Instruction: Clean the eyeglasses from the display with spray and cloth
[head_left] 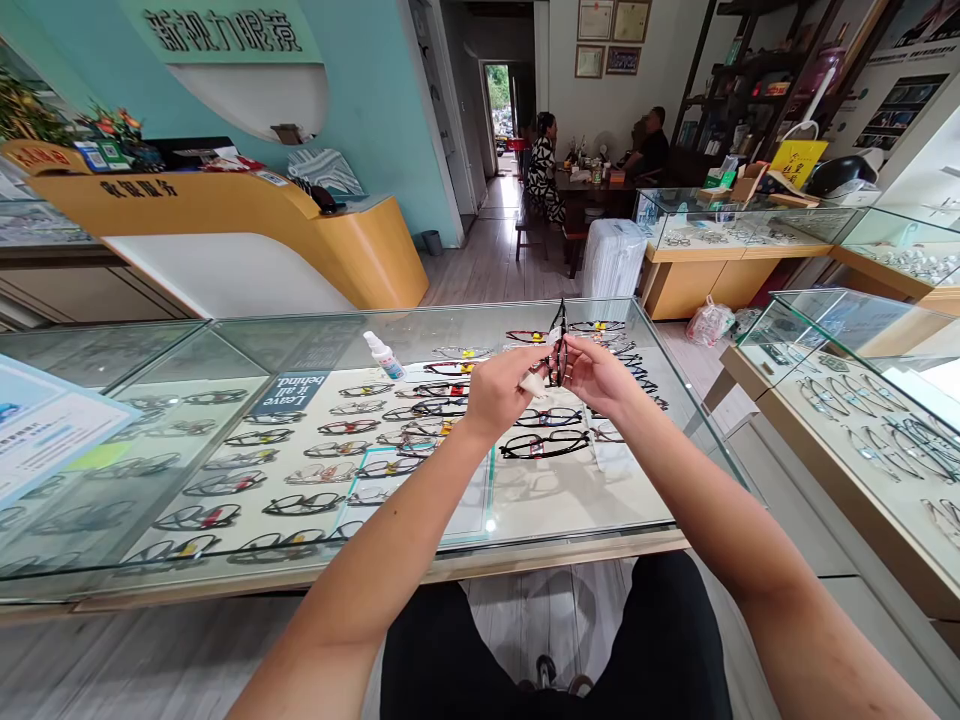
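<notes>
Dark-framed glasses (562, 345) are held up on edge between my two hands, above the glass display case (555, 505). My left hand (501, 388) is closed round one side of them, with a small white cloth (534, 384) at its fingertips. On the other side, the fingers of my right hand (595, 376) pinch the frame. Below my hands lie two pairs of black glasses (545, 444) and many more in rows. A white spray bottle (384, 356) stands to the left of my hands.
A blue-and-white printed sheet (56, 425) is at the far left. Another glass case (862, 400) stands at the right. Beyond the counter are an orange reception desk (330, 235), a wrapped suitcase (615, 258) and two people seated at a table.
</notes>
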